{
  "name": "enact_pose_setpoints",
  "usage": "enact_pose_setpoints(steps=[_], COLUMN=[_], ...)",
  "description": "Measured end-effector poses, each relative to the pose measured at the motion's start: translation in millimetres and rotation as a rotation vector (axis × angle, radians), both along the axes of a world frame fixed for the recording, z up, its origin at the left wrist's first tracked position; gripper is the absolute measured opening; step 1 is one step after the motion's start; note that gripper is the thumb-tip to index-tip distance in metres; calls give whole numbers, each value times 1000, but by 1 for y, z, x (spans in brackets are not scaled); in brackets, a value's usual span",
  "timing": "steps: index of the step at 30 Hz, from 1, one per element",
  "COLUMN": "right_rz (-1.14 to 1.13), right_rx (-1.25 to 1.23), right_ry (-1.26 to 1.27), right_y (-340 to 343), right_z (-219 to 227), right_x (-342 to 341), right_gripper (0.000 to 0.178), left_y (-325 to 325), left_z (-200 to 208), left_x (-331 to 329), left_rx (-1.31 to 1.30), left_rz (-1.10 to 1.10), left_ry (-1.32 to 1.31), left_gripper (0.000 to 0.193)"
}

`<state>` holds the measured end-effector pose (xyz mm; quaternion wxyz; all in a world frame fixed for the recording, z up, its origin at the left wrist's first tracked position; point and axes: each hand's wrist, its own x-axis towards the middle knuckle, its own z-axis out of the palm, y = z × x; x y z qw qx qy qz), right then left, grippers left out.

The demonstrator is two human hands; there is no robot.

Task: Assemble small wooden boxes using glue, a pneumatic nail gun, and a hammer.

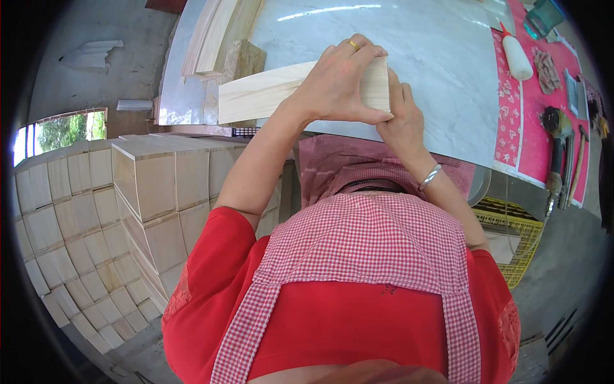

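Note:
A long, pale wooden board (259, 95) lies across the near edge of the table, pointing left. My left hand (329, 83), with a ring on one finger, spans its right part, thumb on the near side and fingers over the far side. My right hand (404, 118) is closed around the board's right end, its fingers partly hidden behind that end. Both hands touch the board. Whether it is a single board or the side of a box, I cannot tell.
Wooden strips (220, 38) and a wood block (244, 61) sit at the table's left. Stacked wooden boxes (157, 182) rise at my left. A white squeeze bottle (517, 57), a crumpled cloth (547, 72) and a power tool (555, 147) lie right, above a yellow crate (527, 240).

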<state>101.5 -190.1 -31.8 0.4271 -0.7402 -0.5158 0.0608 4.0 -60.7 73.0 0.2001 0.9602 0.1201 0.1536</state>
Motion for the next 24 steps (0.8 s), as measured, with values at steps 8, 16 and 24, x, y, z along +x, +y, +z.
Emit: enact_pose_setpoints(steps=[8, 16, 24], right_rz=[-8, -8, -25], right_rx=[1, 0, 1], right_ry=[-3, -8, 37], right_y=[0, 0, 0], right_z=[1, 2, 0], right_x=[-1, -1, -3], right_gripper=[70, 71, 71], left_y=[-2, 0, 1], left_z=[0, 0, -1], left_x=[0, 0, 0], left_rx=[-11, -17, -37], left_rz=[26, 25, 32], left_ry=[18, 42, 57], left_gripper=[80, 80, 81])
